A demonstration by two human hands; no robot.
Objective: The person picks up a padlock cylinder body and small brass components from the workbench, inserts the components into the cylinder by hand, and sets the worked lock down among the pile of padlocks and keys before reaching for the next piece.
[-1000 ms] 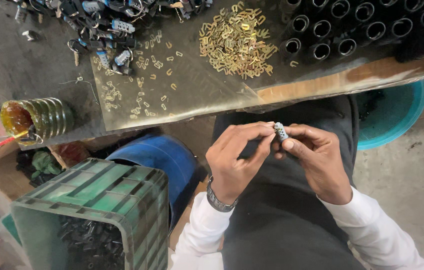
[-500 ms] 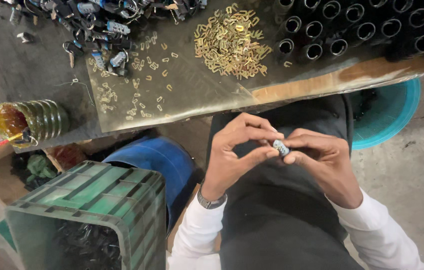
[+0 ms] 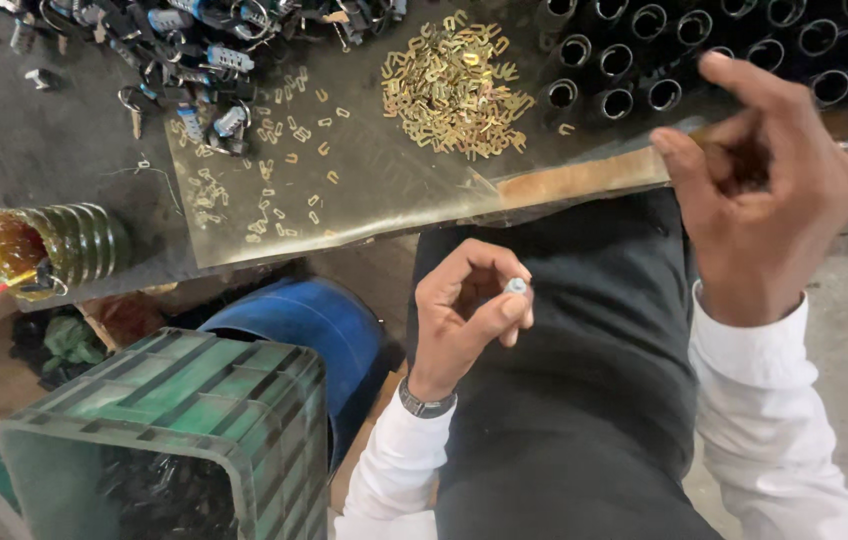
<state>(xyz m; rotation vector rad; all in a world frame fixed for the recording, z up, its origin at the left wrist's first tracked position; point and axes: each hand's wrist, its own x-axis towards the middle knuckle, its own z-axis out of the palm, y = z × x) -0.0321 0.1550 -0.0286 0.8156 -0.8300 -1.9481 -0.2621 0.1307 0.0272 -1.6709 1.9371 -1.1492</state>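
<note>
My left hand [image 3: 466, 310] hovers over my lap and pinches a small silver metal part [image 3: 515, 286] between thumb and forefinger. My right hand [image 3: 759, 185] is raised toward the table edge, fingers curled, with nothing visible in it. On the metal sheet [image 3: 364, 215] on the table lies a heap of small brass clips [image 3: 454, 85], with more clips scattered to its left. A row of black tubes [image 3: 644, 60] stands at the far right of the table, just beyond my right hand.
A tangle of dark padlock parts [image 3: 204, 50] lies at the table's far left. A ribbed glass jar [image 3: 44, 250] lies on its side at the left edge. A green plastic crate [image 3: 174, 410] and a blue barrel [image 3: 294, 315] stand beside my left knee.
Both hands were together on the small silver part over my lap. My right hand has let go and risen toward the table; my left hand keeps the part.
</note>
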